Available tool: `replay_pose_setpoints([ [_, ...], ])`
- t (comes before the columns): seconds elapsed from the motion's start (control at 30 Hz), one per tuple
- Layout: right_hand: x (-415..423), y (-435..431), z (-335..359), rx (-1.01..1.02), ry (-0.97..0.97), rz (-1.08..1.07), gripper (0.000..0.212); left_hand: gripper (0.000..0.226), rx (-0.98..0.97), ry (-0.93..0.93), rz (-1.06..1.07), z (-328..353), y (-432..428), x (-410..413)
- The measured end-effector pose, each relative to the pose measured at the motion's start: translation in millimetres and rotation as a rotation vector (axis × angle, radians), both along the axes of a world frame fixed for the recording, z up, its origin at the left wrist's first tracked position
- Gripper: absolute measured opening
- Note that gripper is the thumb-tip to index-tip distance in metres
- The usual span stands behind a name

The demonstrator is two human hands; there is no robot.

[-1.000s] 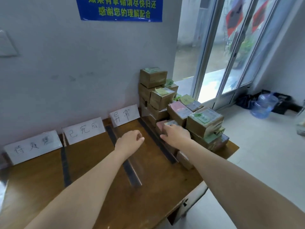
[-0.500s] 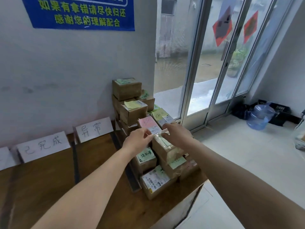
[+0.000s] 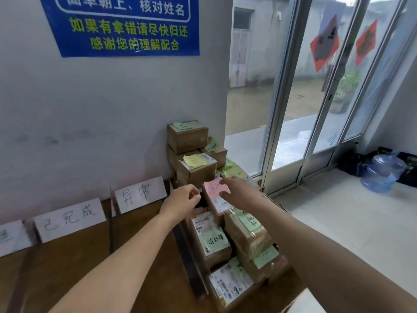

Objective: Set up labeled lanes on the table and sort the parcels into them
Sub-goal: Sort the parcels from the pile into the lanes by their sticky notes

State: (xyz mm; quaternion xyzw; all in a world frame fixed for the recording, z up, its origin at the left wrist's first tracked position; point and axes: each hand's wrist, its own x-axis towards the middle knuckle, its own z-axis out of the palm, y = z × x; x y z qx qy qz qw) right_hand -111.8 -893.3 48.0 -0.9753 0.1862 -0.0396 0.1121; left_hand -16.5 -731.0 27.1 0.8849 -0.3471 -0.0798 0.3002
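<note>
Parcels of brown cardboard [image 3: 246, 236], most topped with green, yellow or pink notes, are stacked at the right end of the brown wooden table [image 3: 140, 263], piled highest against the wall; none lies in a lane yet.

Along the table's far edge, three white paper lane cards lean on the wall: one cut off at the left [image 3: 11, 233], a middle one [image 3: 70, 219] and a right one [image 3: 140, 194]. A thin dark strip [image 3: 111, 227] runs between the middle and right lanes, and a wider dark strip [image 3: 190, 260] separates the right lane from the stack.

The left hand [image 3: 182, 201] hovers above that wider strip with its fingers curled; whether it holds or touches anything I cannot tell. Just to its right is a small parcel with a white shipping label [image 3: 220, 205], bearing a pink sticky note [image 3: 214, 188]. The right hand [image 3: 241, 193] pinches the note's right edge between thumb and forefinger.

That parcel sits between the two hands, its long side running from the near edge towards the wall. Every lane lies to its left, the right-hand lane closest, just across the wider strip. The left hand is nearer the lanes, so the carry probably goes leftward.
</note>
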Motion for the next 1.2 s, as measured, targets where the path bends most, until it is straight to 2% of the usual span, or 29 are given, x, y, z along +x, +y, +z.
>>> replay_pose_setpoints([
  [0.43, 55, -37, 20, 0.139, -0.103, -0.005, 0.034, 0.020, -0.096, -0.041, 0.011, 16, -23, 83],
  [0.67, 92, -77, 14, 0.197, -0.085, 0.044, 0.028, 0.060, -0.006, -0.111, 0.078, -1, -59, 112],
  [0.87, 126, -119, 1, 0.211, -0.012, 0.152, 0.026, 0.094, 0.317, -0.126, 0.185, -15, -101, 145],
  [1.07, 156, -145, -10, 0.300, 0.004, 0.220, 0.028, 0.106, 0.506, -0.077, 0.190, -20, -121, 160],
  [1.2, 166, -152, -14, 0.379, -0.001, 0.272, 0.030, 0.107, 0.439, 0.014, 0.215, -21, -118, 158],
])
